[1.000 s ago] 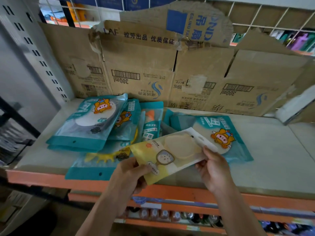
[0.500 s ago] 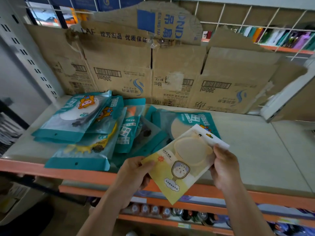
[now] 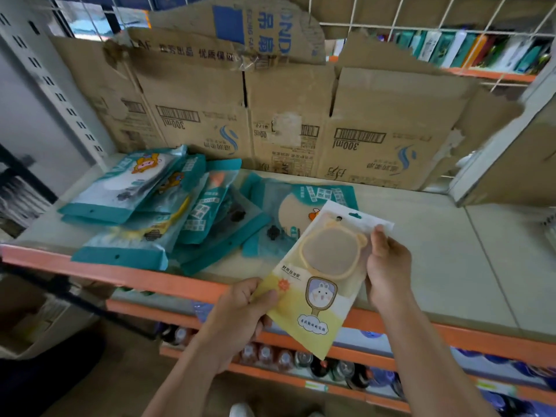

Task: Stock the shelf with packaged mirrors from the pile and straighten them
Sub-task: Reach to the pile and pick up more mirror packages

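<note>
Both hands are on one packet here. The flat yellow-and-white plastic packet with the round yellow-rimmed mirror (image 3: 325, 266) is in the air above the orange front edge (image 3: 135, 275) of the pale shelf board (image 3: 436, 251), about midway along, touching nothing but fingers. The left hand (image 3: 240, 314) pinches its lower left edge, thumb on the printed face. The right hand (image 3: 388, 266) grips the upper right edge beside the white hanger tab.

A second ago the packet lay almost sideways, low over the shelf. Now it has been swung round to nearly upright, leaning a little right, and drawn out over the front edge. That looks like squaring it up before it is set down, and the bare right half of the board seems the likely spot.

The pile of teal plastic mirror packets (image 3: 168, 212) sprawls over the left end, overlapping at all angles. One more teal packet (image 3: 301, 206) lies flat just behind the held one, below the torn brown cardboard backing (image 3: 301, 115). Nothing is lined up yet, so most of the job appears to lie ahead.
</note>
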